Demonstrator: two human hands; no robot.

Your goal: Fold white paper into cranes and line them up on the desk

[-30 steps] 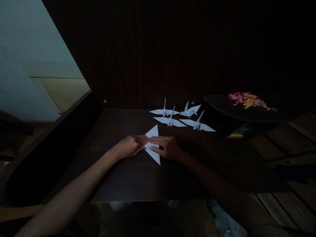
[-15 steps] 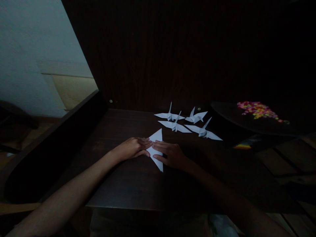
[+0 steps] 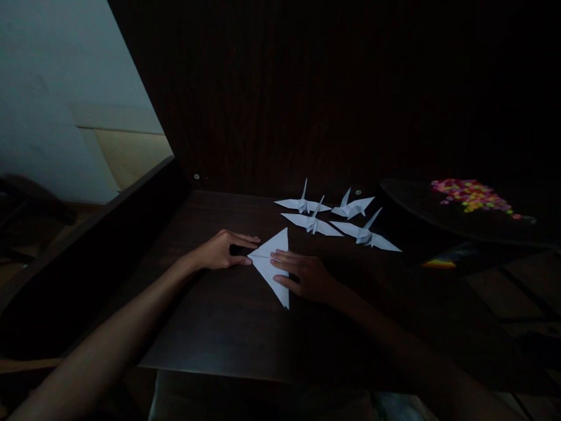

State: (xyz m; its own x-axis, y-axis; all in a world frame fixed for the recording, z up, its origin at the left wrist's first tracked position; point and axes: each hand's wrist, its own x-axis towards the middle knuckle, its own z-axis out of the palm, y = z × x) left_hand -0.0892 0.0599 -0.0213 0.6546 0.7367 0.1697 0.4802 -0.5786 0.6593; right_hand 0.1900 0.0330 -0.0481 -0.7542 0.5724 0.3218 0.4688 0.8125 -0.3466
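A white sheet of paper folded into a triangle [image 3: 268, 266] lies on the dark wooden table, its point toward the left and a crease running across its middle. My right hand [image 3: 302, 275] rests flat on its right side, fingers spread. At the left point is my left hand [image 3: 225, 249], thumb and fingers apart, the thumb tip at or very near the paper's corner. Behind the triangle stand several white paper cranes, among them a front left crane [image 3: 312, 223], a front right crane [image 3: 364, 235] and a back right crane [image 3: 352, 209].
A dark wooden panel [image 3: 272, 105] rises behind the table [image 3: 205, 327], and a low side board [image 3: 105, 228] borders it on the left. Small colourful pieces [image 3: 475, 196] lie heaped on a dark raised surface at the right. Dim light covers everything.
My left hand has moved left off the middle of the paper, uncovering its left point and crease. My right hand stays on the right side. The view has shifted slightly.
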